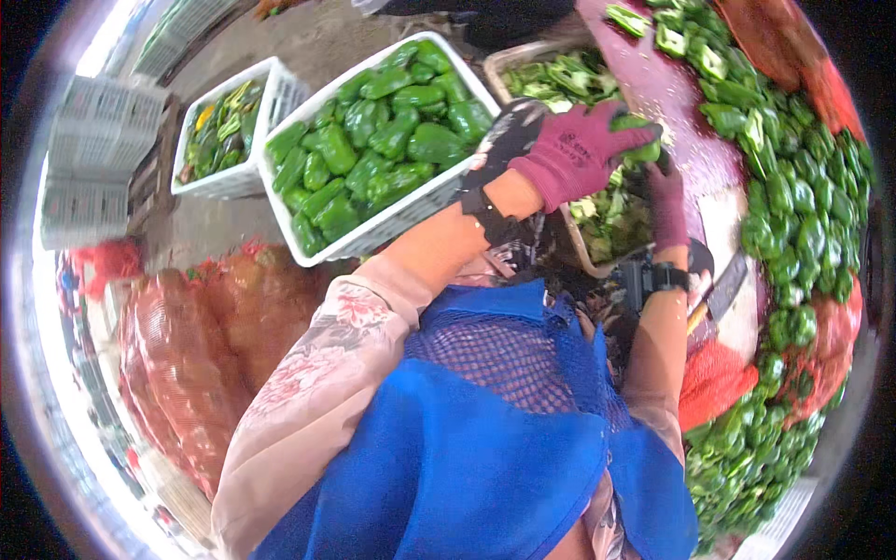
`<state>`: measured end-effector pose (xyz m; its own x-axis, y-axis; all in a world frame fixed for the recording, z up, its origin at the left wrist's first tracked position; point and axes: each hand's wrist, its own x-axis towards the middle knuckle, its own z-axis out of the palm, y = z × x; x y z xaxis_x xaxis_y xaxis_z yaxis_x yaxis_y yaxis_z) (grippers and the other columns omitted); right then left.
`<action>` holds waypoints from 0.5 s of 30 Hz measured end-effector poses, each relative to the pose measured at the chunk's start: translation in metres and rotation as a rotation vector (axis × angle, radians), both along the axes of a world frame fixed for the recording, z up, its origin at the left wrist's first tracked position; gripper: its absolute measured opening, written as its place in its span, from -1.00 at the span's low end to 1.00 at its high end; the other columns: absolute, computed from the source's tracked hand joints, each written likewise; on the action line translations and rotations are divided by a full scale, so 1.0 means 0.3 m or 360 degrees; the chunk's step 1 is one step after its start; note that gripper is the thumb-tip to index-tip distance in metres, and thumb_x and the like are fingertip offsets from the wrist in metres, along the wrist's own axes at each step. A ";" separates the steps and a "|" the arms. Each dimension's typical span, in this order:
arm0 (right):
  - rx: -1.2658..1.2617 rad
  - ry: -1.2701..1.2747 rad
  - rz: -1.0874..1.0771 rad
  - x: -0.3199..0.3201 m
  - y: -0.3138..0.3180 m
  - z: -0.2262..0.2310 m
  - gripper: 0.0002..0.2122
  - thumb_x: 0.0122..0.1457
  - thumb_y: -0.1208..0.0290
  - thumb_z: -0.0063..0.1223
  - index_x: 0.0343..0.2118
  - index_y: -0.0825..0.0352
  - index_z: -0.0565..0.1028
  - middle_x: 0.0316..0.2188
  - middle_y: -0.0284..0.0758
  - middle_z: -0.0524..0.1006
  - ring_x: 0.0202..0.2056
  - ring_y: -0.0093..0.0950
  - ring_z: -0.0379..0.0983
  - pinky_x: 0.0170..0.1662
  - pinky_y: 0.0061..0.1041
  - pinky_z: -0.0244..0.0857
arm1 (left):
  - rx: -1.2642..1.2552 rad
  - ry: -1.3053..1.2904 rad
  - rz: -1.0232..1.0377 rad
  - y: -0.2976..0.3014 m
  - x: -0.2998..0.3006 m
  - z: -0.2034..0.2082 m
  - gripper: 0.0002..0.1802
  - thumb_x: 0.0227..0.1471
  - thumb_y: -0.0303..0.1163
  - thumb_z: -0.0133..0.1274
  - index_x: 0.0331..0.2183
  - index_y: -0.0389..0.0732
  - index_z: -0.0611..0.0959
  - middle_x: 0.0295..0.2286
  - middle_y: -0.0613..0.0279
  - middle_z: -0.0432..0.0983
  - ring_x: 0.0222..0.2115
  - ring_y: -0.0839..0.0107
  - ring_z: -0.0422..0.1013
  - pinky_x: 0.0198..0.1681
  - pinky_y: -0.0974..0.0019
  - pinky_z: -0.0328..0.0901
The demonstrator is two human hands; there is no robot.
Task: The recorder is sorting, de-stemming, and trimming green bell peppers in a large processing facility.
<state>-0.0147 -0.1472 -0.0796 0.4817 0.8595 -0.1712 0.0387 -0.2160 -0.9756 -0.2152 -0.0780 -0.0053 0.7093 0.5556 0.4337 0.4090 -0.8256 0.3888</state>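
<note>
In a maroon glove, my left hand (583, 149) is closed around a green bell pepper (642, 140), held over a light-rimmed tub (581, 245). My right hand (667, 196), gloved alike, comes up from below. Its dark fingertips press against the pepper's right end, and its palm side is hidden. Inside the tub lie pale green pepper scraps (611, 219). A knife with a broad dark blade (726, 287) rests on the work surface to the right of my right wrist.
Left of my left forearm stands a white crate (308, 250) full of whole green peppers; beyond it is a smaller white crate (219, 182). Red mesh sacks (177, 364) lie at the lower left. Piled peppers (803, 215) line the right side, beside a pinkish surface (667, 89) and orange-red cloth (717, 378).
</note>
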 end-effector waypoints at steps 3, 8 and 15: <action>0.0058 -0.0194 0.0078 0.010 0.010 -0.022 -0.68 0.12 0.43 -0.02 -0.04 0.38 0.38 -0.25 -0.31 0.48 -0.31 -0.54 0.41 -0.26 -0.56 0.33 | -0.0260 -0.0190 0.0248 0.069 -0.185 0.025 -0.42 -0.11 -0.26 0.08 0.03 0.19 0.39 -0.05 0.06 0.32 -0.09 0.05 0.33 -0.06 0.17 0.28; 0.0117 -0.0132 0.0017 0.086 0.026 -0.123 -0.66 0.12 0.42 0.01 -0.03 0.37 0.38 -0.20 -0.27 0.48 -0.20 -0.52 0.40 -0.18 -0.57 0.31 | -0.0488 0.0056 0.0942 0.171 -0.664 -0.161 -0.39 -0.09 -0.15 0.08 0.06 0.28 0.34 -0.02 -0.03 0.30 -0.06 0.03 0.32 -0.03 0.16 0.27; -0.0099 0.0046 0.0103 0.045 0.023 -0.080 -0.64 0.18 0.39 -0.11 0.05 0.30 0.29 -0.09 -0.31 0.39 -0.26 -0.42 0.44 -0.24 -0.49 0.37 | -0.0435 0.0158 0.1823 0.209 -1.200 -0.276 -0.32 -0.12 -0.15 0.11 0.08 0.31 0.29 -0.02 0.00 0.30 -0.05 0.00 0.29 -0.05 0.08 0.26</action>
